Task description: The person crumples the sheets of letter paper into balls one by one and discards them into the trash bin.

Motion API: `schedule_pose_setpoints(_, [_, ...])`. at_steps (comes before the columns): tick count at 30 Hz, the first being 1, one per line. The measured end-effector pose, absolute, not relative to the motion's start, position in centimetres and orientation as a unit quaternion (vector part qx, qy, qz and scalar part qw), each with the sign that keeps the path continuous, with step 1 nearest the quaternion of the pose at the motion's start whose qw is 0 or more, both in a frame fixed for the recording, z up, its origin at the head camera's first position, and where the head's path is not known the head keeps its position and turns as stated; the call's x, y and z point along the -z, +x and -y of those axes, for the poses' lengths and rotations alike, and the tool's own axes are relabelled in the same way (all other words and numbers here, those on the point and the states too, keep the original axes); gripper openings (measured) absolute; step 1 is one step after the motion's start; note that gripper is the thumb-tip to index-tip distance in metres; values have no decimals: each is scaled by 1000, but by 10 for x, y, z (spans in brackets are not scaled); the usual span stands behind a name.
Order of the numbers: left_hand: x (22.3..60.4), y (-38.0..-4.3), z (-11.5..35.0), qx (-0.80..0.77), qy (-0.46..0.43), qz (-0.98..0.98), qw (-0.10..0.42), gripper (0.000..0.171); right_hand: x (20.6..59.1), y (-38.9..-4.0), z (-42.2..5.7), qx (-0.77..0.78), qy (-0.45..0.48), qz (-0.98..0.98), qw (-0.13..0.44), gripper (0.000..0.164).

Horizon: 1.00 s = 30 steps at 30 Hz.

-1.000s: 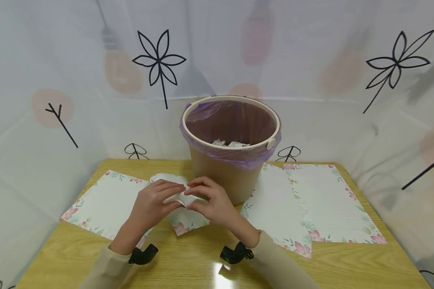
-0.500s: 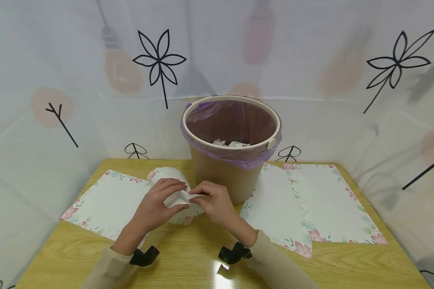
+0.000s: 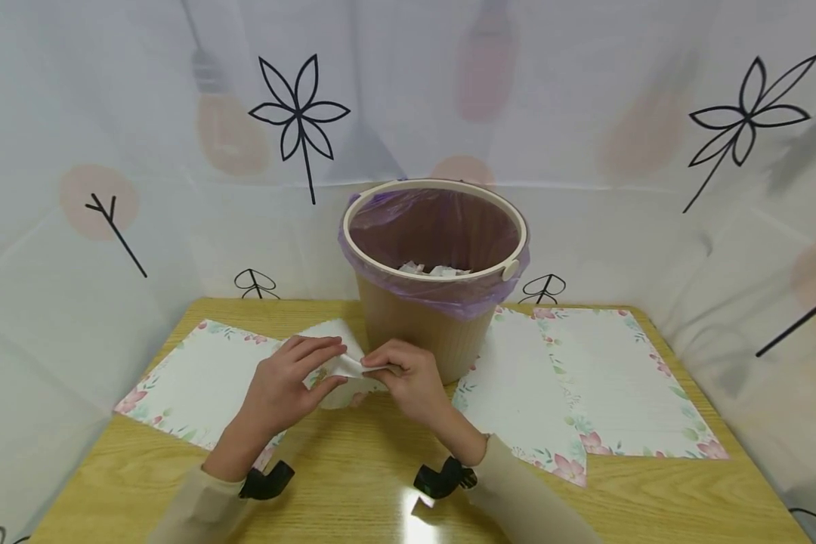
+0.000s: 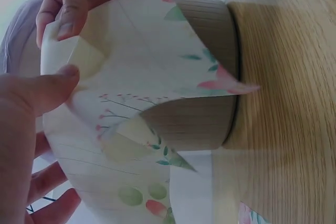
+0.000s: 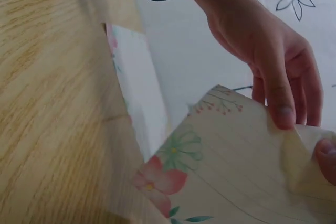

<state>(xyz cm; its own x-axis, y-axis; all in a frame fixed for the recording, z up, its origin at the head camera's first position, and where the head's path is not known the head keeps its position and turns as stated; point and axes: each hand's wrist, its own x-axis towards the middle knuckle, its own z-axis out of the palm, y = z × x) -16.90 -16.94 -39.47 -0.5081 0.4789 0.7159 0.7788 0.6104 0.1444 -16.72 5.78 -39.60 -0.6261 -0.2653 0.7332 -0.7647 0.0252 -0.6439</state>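
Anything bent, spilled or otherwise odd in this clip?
Yes: the held sheet, between the left hand and right hand, is bent and creased, whereas the rightmost sheet lies flat on the table. I see no spill.

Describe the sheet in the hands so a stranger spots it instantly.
Find the beige bin with the purple liner on the wooden table. In front of it, the left hand and right hand hold a flower-bordered sheet. It is bent; the other sheets nearby lie flat.

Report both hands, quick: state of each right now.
Left hand: closed, holding the flower-bordered sheet between thumb and fingers.
Right hand: closed, pinching the same sheet.
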Motion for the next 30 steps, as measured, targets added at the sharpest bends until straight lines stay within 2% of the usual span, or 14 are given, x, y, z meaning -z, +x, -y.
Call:
schedule_pose_setpoints(7, [394, -165, 158, 294, -342, 828, 333, 33, 412, -170, -51, -629, 326, 667, 229, 11])
schedule_pose_setpoints(13, [395, -165, 151, 396, -302, 815, 296, 32, 416, -163, -44, -638, 317, 661, 234, 11])
schedule_pose_setpoints(21, [396, -159, 136, 528, -202, 782, 261, 45, 415, -163, -43, -642, 318, 652, 248, 13])
schedule_pose_setpoints(26, [392, -152, 129, 499, -166, 813, 252, 39, 398, -156, -46, -637, 318, 648, 270, 16])
schedule_pose_setpoints(30, [403, -157, 131, 489, -167, 818, 251, 37, 403, -159, -47, -637, 321, 645, 273, 15])
